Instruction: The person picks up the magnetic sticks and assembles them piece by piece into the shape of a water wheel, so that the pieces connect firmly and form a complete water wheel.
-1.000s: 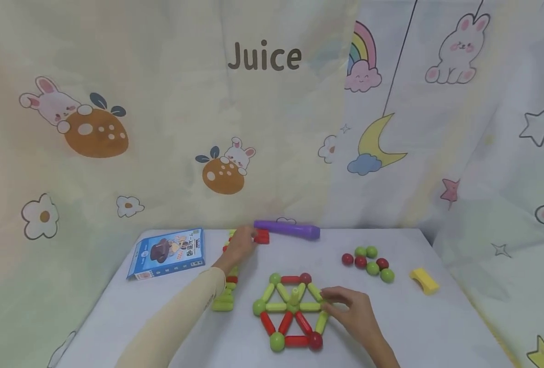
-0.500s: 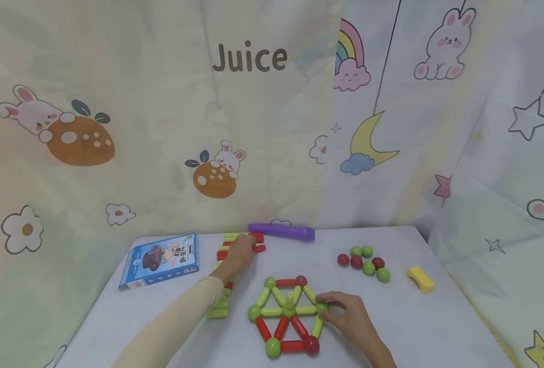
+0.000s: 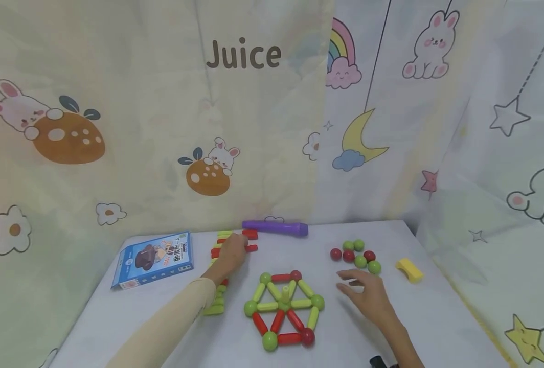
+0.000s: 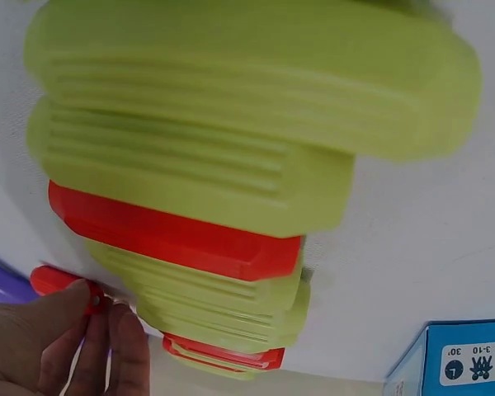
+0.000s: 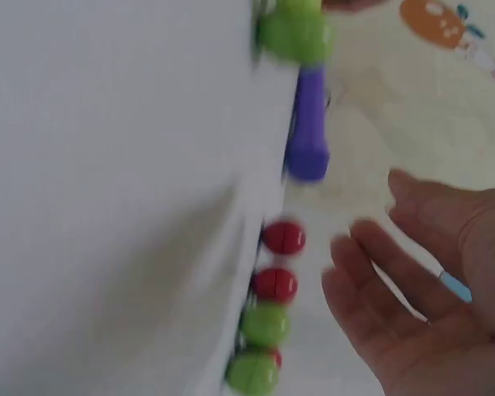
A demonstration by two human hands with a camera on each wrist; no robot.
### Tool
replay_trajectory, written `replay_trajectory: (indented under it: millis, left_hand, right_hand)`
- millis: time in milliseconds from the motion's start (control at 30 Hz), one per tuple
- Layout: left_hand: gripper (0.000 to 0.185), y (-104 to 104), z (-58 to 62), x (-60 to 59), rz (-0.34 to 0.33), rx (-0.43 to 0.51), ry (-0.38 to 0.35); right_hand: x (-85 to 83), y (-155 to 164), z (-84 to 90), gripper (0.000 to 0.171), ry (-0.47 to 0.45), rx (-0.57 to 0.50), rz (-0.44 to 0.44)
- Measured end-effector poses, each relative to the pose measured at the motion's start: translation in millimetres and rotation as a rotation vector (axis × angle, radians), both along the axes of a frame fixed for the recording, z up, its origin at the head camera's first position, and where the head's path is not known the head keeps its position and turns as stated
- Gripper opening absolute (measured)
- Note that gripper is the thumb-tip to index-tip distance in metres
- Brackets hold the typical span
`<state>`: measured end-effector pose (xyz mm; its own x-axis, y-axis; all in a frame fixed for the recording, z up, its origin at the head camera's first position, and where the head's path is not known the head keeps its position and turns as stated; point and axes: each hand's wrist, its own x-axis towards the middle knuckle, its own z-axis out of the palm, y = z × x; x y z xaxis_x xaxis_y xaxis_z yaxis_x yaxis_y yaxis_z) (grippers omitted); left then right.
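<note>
From the head view the left hand (image 3: 232, 254) only appears to cover the far end of a row of red and green sticks (image 3: 218, 286). The left wrist view shows more: its fingertips (image 4: 107, 330) are pinched narrowly on the end of one red stick (image 4: 54, 279), which lies at the far end of the row of sticks (image 4: 231, 181), just beside the purple tube (image 4: 0, 285).

The right hand (image 3: 368, 295) hovers over the table (image 3: 437, 322) with its fingers (image 3: 345, 278) spread and relaxed, holding nothing. The right wrist view confirms the open palm of that hand (image 5: 429, 297) and shows the balls (image 5: 272, 309) strung in a line just beyond the fingertips, red ones nearer the purple tube (image 5: 307, 124), green ones after; that view is blurred. In the head view the cluster of red and green balls (image 3: 356, 255) sits just ahead of these fingers, not touching them. To the left of the fingers, a little apart, lies the wheel (image 3: 283, 309), a flat hexagon of sticks and balls with one green stick standing upright at its hub.

A yellow block (image 3: 409, 270) lies to the right of the balls, a blue box (image 3: 154, 259) to the left of the left hand. The table is white, backed by curtains (image 3: 115, 128) printed with rabbits, a moon, a rainbow and the word "Juice".
</note>
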<state>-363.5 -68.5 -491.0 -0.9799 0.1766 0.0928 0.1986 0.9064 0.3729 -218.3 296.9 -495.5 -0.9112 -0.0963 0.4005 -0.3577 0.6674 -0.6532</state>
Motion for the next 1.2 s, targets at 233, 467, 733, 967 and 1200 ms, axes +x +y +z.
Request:
replay_trajectory:
  millis: [233, 467, 733, 967, 1200]
  left_hand:
    - [0.016, -6, 0.0, 8.0, -0.053, -0.024, 0.106]
    - [0.027, 1, 24.6, 66.6, -0.199, 0.097, 0.111]
    - [0.024, 4, 17.3, 130.8, -0.240, 0.201, -0.111]
    - [0.022, -5, 9.3, 141.8, -0.215, 0.315, -0.123]
    - [0.012, -12, 0.6, 144.1, -0.224, 0.384, -0.094]
  right_hand:
    - [-29.7, 50, -0.1, 0.039, -0.011, 0.251, -0.255]
    - [-36.9, 70, -9.9, 0.040, -0.217, 0.311, -0.264]
    - [-14.0, 44, 18.6, 0.032, -0.140, 0.167, -0.097]
    - [1.0, -34, 46.3, 0.036, -0.170, -0.217, 0.285]
    - [-5.5, -92, 43.8, 0.037, -0.195, -0.307, 0.478]
